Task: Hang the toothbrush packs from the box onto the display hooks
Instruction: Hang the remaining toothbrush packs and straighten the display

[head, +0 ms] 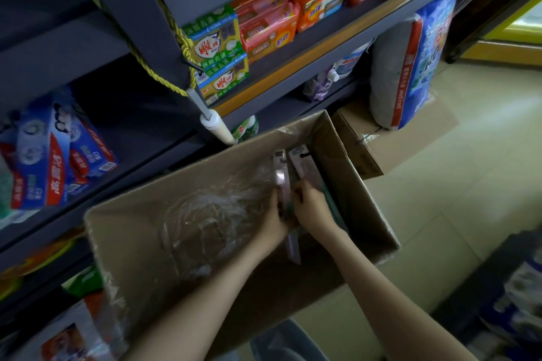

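Note:
An open cardboard box (346, 161) stands on the floor below the shelves, lined with crumpled clear plastic (211, 214). Both my hands reach inside it at its right end. My left hand (275, 221) grips a pale pink toothbrush pack (281, 168) that stands upright. My right hand (311, 205) holds a second pack with a grey-white card top (302, 163) just right of it. More packs lie under my hands, mostly hidden. A display hook (194, 64) sticks out from the shelf post, tied with yellow cord.
Dark metal shelves (293, 67) carry soap packs (264, 26), toothpaste boxes (55, 155) and bottles. A white roller (217, 126) hangs off the post above the box. A closed carton (366, 143) with a blue-white sack (422, 61) stands at right. Pale tiled floor (469, 184) lies right of the box.

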### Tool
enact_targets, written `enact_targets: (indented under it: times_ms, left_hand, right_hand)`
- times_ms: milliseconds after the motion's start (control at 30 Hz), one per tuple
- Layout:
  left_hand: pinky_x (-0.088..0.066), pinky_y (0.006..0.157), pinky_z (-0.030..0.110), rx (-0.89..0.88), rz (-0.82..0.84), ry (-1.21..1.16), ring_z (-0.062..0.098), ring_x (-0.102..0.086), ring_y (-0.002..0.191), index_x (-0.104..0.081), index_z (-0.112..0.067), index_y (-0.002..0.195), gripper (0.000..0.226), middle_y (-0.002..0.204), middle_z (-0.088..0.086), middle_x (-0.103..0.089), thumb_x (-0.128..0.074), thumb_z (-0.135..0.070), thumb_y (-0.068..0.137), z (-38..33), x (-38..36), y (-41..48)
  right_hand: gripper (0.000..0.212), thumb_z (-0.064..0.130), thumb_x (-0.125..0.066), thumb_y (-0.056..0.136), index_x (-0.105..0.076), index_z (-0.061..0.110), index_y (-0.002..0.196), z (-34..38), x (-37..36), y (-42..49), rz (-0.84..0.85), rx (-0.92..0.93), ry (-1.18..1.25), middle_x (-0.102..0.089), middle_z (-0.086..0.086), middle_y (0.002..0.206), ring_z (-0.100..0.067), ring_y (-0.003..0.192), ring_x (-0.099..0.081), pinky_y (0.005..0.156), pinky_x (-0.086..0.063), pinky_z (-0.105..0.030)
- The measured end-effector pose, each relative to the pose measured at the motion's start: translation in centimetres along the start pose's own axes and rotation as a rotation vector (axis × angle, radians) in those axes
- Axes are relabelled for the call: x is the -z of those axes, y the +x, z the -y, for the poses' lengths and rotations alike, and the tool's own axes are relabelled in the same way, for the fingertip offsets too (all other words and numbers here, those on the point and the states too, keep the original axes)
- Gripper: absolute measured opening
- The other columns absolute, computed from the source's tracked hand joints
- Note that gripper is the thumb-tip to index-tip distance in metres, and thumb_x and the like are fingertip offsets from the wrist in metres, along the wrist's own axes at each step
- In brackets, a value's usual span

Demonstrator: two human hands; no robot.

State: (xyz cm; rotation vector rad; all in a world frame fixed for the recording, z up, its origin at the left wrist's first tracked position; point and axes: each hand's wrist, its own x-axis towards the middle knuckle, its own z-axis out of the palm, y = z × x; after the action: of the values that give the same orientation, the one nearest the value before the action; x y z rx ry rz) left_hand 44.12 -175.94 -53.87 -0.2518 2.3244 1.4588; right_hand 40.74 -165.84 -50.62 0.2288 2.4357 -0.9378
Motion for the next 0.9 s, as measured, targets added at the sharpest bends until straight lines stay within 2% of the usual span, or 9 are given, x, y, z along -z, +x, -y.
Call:
enact_targets:
  times_ms: [67, 133, 200, 267, 367, 467, 633, 733, 900]
  left_hand:
    - [-0.048, 0.089, 0.031, 0.085, -0.024, 0.060, 0.021, -0.056, 0.113, -0.052, -0.013, 0.116, 0.020, 0.114, -0.001, -0.057, -0.051, -0.013, 0.096, 0.3, 0.1, -0.4]
    - [-0.047, 0.089, 0.028, 0.184, 0.005, 0.065, 0.017, -0.054, 0.117, -0.045, -0.015, 0.128, 0.044, 0.120, -0.005, -0.054, -0.064, -0.015, 0.089, 0.9, 0.3, -0.7]
    - [-0.045, 0.082, 0.023, 0.271, -0.053, 0.147, 0.016, -0.057, 0.113, -0.043, -0.017, 0.133, 0.051, 0.124, 0.000, -0.055, -0.066, -0.017, 0.087, 1.1, 1.2, -1.0]
    - [-0.041, 0.082, 0.020, 0.282, -0.121, 0.287, 0.018, -0.054, 0.115, -0.040, -0.015, 0.137, 0.059, 0.131, 0.004, -0.050, -0.068, -0.017, 0.086, 1.5, 2.4, -1.4]
    - [-0.046, 0.084, 0.021, 0.223, -0.199, 0.443, 0.018, -0.053, 0.114, -0.041, -0.013, 0.135, 0.056, 0.132, 0.006, -0.048, -0.068, -0.020, 0.086, 1.6, 4.7, -2.0]
    - [-0.052, 0.082, 0.026, 0.189, -0.195, 0.548, 0.017, -0.054, 0.112, -0.039, -0.014, 0.136, 0.054, 0.132, 0.005, -0.046, -0.064, -0.023, 0.089, 1.8, 6.5, -2.7]
    - [-0.050, 0.082, 0.026, 0.168, -0.199, 0.533, 0.020, -0.054, 0.115, -0.039, -0.011, 0.137, 0.058, 0.134, 0.007, -0.047, -0.067, -0.024, 0.088, 1.6, 7.7, -3.5]
    - [-0.047, 0.084, 0.026, 0.143, -0.214, 0.501, 0.022, -0.054, 0.117, -0.041, -0.010, 0.136, 0.058, 0.134, 0.009, -0.049, -0.068, -0.024, 0.086, 0.9, 8.0, -4.3]
    - [-0.042, 0.081, 0.022, 0.067, -0.217, 0.383, 0.023, -0.054, 0.116, -0.044, -0.010, 0.133, 0.058, 0.129, 0.009, -0.052, -0.071, -0.021, 0.083, -1.4, 9.6, -6.1]
  right_hand:
    - [0.017, 0.015, -0.047, 0.098, -0.056, 0.004, 0.107, 0.0, 0.0, -0.2, 0.010, 0.020, 0.082, -0.062, -0.009, 0.098, -0.022, 0.092, -0.060, 0.080, -0.046, -0.030]
    - [0.017, 0.017, -0.049, 0.097, -0.054, 0.010, 0.113, -0.3, -0.7, -0.2, -0.034, 0.051, 0.088, -0.062, -0.001, 0.100, -0.015, 0.093, -0.062, 0.078, -0.048, -0.027]
    - [0.036, 0.022, -0.049, 0.097, -0.043, 0.011, 0.131, -0.7, -1.5, 0.6, -0.162, -0.015, -0.024, -0.054, -0.006, 0.122, -0.019, 0.113, -0.055, 0.092, -0.044, -0.028]
    - [0.058, 0.025, -0.050, 0.096, -0.024, 0.006, 0.144, -1.2, -2.1, 1.6, -0.226, -0.141, -0.251, -0.036, -0.015, 0.142, -0.028, 0.130, -0.038, 0.105, -0.033, -0.037]
    - [0.072, 0.028, -0.050, 0.096, -0.008, 0.005, 0.149, -1.7, -3.2, 3.2, -0.172, -0.289, -0.366, -0.024, -0.020, 0.149, -0.035, 0.136, -0.028, 0.109, -0.028, -0.045]
    - [0.067, 0.026, -0.048, 0.094, -0.015, 0.001, 0.146, -2.0, -4.6, 4.3, -0.182, -0.294, -0.437, -0.035, -0.022, 0.142, -0.036, 0.128, -0.037, 0.102, -0.031, -0.042]
    - [0.047, 0.021, -0.041, 0.098, -0.030, 0.003, 0.140, -1.3, -4.9, 3.5, -0.229, -0.265, -0.547, -0.041, -0.019, 0.139, -0.033, 0.126, -0.040, 0.101, -0.032, -0.044]
    - [0.050, 0.016, -0.044, 0.096, -0.027, 0.008, 0.143, -0.8, -4.2, 1.8, -0.250, -0.187, -0.397, -0.040, -0.015, 0.141, -0.032, 0.128, -0.040, 0.103, -0.033, -0.048]
    - [0.053, 0.014, -0.057, 0.089, -0.038, 0.013, 0.138, 1.6, -1.7, -2.5, -0.274, 0.141, 0.030, -0.049, -0.011, 0.134, -0.027, 0.122, -0.049, 0.097, -0.046, -0.044]
